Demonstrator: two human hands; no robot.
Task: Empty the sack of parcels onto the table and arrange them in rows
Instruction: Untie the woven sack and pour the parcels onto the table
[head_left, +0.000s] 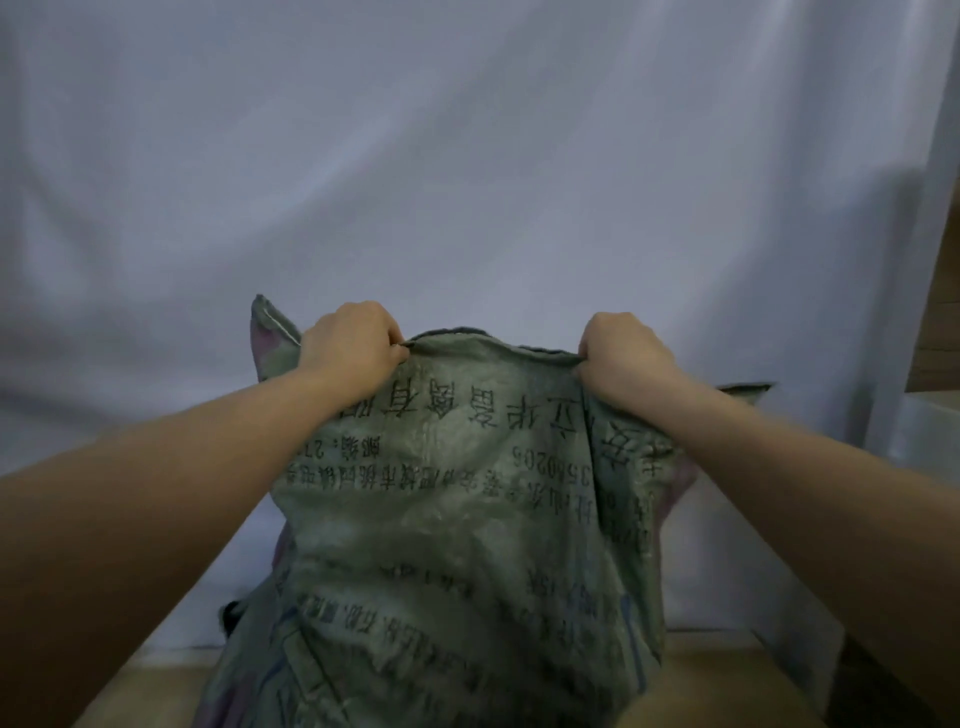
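the sack (441, 519) that my left hand (350, 345) and right hand (626, 356) grip is grey-green, printed with rows of black characters; pinkish-purple patches tint its edges outside both hands, and beyond them hangs a plain pale bluish-white cloth (467, 156)

Upside-down "3560206" on sack (441, 519)

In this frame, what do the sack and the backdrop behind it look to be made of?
Sack: likely woven plastic, grey-green, faintly glossy, with stiff creases and black printed text. Backdrop: probably thin white cloth, matte, hanging in soft folds.
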